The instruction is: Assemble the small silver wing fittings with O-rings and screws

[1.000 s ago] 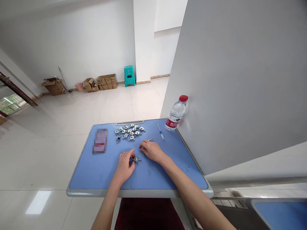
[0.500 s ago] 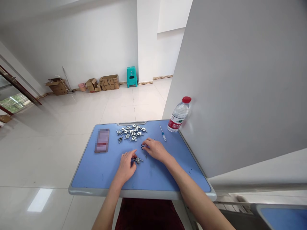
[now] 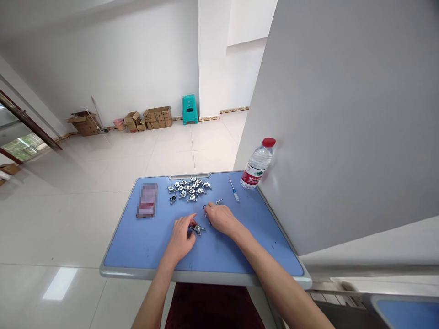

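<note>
A metal fitting (image 3: 198, 230), probably light, stiff and best held by a projecting arm, sits at the left hand (image 3: 181, 234), grip unclear, over the counter (image 3: 130, 244), while the right hand (image 3: 221, 218) pinches a dark piece (image 3: 205, 208).

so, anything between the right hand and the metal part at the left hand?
Just a tiny piece, close by the right hand's near edge; likely little hindrance. Past it, only blue tabletop shows up to the metal part at the left hand.
</note>
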{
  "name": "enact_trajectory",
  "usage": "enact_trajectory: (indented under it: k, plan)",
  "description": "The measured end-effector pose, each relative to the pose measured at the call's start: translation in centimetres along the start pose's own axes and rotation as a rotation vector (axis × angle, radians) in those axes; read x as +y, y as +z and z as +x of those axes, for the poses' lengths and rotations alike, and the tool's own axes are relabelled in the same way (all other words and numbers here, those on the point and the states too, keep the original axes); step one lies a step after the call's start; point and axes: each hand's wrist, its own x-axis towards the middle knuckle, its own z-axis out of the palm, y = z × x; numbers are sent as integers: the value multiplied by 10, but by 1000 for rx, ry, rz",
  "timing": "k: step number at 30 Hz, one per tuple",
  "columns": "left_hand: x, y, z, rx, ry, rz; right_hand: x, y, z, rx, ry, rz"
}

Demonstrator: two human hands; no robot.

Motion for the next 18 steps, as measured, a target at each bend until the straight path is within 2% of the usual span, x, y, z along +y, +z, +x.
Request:
enact_trajectory:
  k: [7, 12, 14, 18]
  plan:
    - [0, -1, 1, 56, -35, -82, 13, -1, -5, 58, -9, 94]
    - [-5, -8, 18, 181, -42, -55, 10, -1, -4, 113, -21, 200]
    - [-6, -12, 30, 150, -29, 30, 7, -1, -2, 114, -39, 194]
    - [-6, -15, 56, -27, 4, 138, 4, 3, 2, 119, -43, 174]
